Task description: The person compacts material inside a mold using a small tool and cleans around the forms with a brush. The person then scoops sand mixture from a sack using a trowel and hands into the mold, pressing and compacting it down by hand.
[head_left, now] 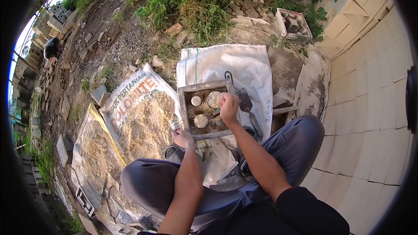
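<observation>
"Three round, pale lumps [200, 121] show inside the wooden box [185, 113]. What else does it hold?"

"Loose brown material lies around them, and a small bluish-grey piece [219, 122] sits in the near right part, too small to identify. The box rests on a white sack [248, 61], in front of the seated person and between the knees."

"And the hands?"

"The right hand [229, 104] is clenched above the box's right side, knuckles up, just beside the far right lump; whether anything is inside that fist cannot be told. The left hand [183, 138] grasps a small cylinder [175, 124] outside the box's near left corner."

"Any other containers?"

"A shallow crate [281, 22] near the greenery holds grey, blocky pieces [292, 25]. A printed sack [135, 89] lies to the left, with crumbly tan material [143, 126] heaped over its lower part."

"How do the box and lumps look?"

"The box is greyish, worn and dusty along its rim. The lumps are cream-coloured, rough and speckled, with roughly circular tops. The cylinder is pale with a darker band."

"Is any writing legible?"

"The printed sack reads 'PUPUK PERTANIAN' in dark letters, with 'DOLOMITE' larger in orange below; a third line is partly covered. The white sack carries handwritten marks at its right edge, with one figure circled, too small to read surely."
</observation>
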`<state>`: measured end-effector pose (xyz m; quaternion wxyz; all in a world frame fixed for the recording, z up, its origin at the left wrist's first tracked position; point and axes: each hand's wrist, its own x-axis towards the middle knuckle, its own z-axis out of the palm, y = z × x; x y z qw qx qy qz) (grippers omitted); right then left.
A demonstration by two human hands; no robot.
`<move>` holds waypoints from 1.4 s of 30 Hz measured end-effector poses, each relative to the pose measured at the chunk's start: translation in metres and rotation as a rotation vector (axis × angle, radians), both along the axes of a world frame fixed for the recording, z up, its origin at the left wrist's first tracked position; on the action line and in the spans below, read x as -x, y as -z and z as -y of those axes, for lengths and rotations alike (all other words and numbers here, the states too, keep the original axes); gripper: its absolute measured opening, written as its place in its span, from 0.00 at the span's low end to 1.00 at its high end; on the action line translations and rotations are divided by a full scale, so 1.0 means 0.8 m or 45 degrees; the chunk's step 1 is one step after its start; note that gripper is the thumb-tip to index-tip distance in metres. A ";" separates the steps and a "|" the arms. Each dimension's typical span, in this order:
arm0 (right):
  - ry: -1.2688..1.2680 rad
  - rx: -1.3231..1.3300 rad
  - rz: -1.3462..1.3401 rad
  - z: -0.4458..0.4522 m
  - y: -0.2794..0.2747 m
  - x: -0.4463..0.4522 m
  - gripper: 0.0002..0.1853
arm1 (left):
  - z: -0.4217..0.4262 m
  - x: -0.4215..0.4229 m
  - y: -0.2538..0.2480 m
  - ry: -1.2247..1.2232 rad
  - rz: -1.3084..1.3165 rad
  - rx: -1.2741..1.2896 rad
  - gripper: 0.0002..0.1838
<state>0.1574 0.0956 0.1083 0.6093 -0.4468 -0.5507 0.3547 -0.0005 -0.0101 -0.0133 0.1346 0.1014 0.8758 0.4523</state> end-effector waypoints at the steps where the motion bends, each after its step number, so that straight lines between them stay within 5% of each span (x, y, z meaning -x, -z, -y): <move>1: -0.025 0.023 -0.023 0.004 -0.011 0.001 0.18 | 0.005 -0.004 -0.005 -0.027 -0.030 0.005 0.14; 4: -0.077 0.177 -0.233 0.005 -0.039 0.005 0.16 | -0.002 -0.004 -0.010 -0.090 0.001 0.025 0.14; 8: 0.067 -0.269 0.238 0.009 0.005 0.013 0.18 | -0.001 -0.005 -0.014 -0.076 -0.047 -0.007 0.13; 10: -0.105 0.048 -0.150 0.001 -0.010 0.018 0.22 | 0.000 -0.001 -0.007 -0.076 0.024 0.025 0.13; 15: 0.038 -0.130 -0.035 0.000 -0.028 0.013 0.21 | 0.013 0.007 0.007 0.014 -0.113 0.044 0.13; 19: 0.021 -0.266 0.132 -0.016 0.005 0.017 0.22 | -0.006 -0.005 -0.020 0.188 -0.301 0.357 0.14; 22: 0.084 0.048 -0.260 -0.020 0.008 0.004 0.23 | -0.002 -0.042 -0.085 0.630 -0.265 0.475 0.31; 24: 0.104 0.091 -0.327 -0.025 -0.049 -0.005 0.23 | -0.001 -0.081 -0.069 0.737 -0.447 0.517 0.49; 27: -0.085 0.281 -0.625 -0.013 -0.131 -0.028 0.24 | 0.012 -0.106 -0.068 0.824 -0.562 0.595 0.57; 30: 0.045 0.189 -0.706 0.007 -0.181 -0.037 0.25 | 0.018 -0.098 -0.088 1.127 -0.601 0.495 0.56; 31: 0.066 0.160 -0.739 0.016 -0.190 -0.044 0.25 | 0.015 -0.095 -0.081 1.182 -0.714 0.264 0.43; 32: 0.085 0.139 -0.765 0.025 -0.198 -0.052 0.25 | 0.013 -0.091 -0.069 1.183 -0.707 0.260 0.43; 35: 0.119 0.183 -0.690 0.029 -0.222 -0.058 0.25 | -0.005 -0.093 -0.055 1.485 -0.836 -0.117 0.18; 42: 0.020 0.276 -0.688 0.054 -0.214 -0.075 0.25 | -0.008 -0.090 -0.061 1.572 -0.878 0.019 0.17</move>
